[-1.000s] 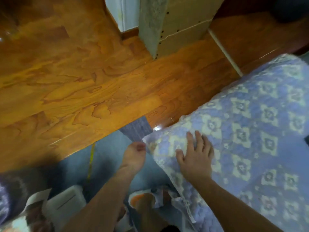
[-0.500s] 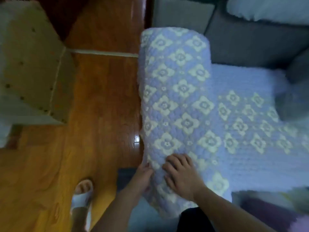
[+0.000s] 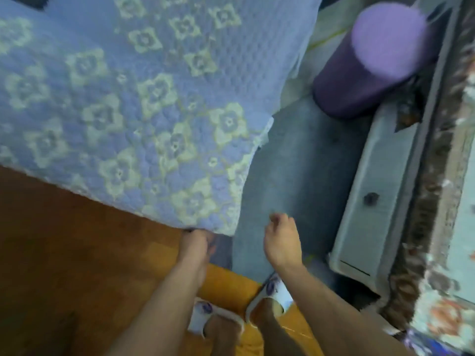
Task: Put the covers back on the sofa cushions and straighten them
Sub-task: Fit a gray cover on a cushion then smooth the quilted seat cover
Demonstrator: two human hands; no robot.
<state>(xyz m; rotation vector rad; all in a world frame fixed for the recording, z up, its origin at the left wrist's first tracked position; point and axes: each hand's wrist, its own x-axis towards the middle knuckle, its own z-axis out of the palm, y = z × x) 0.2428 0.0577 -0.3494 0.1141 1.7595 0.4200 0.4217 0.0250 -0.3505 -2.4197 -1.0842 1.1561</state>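
Lifted and tilted over the wooden floor (image 3: pixel 64 253): a large cushion (image 3: pixel 133 104) in a quilted lavender cover with pale flower shapes, filling the upper left. At the cushion's lowest corner, the left hand (image 3: pixel 194 246), tucked under the edge with fingers curled out of sight beneath the fabric, seemingly gripping that corner. Just right of that corner, apart from the cushion, the right hand (image 3: pixel 281 240), fingers loosely curled, holding nothing visible, over a blue-grey surface (image 3: pixel 288 163). Further right of the cushion, a purple cylindrical bolster (image 3: pixel 372 60) beside a pale panel (image 3: pixel 372 196). Below the cushion, two feet in white slippers (image 3: pixel 272 294). Blurred throughout.
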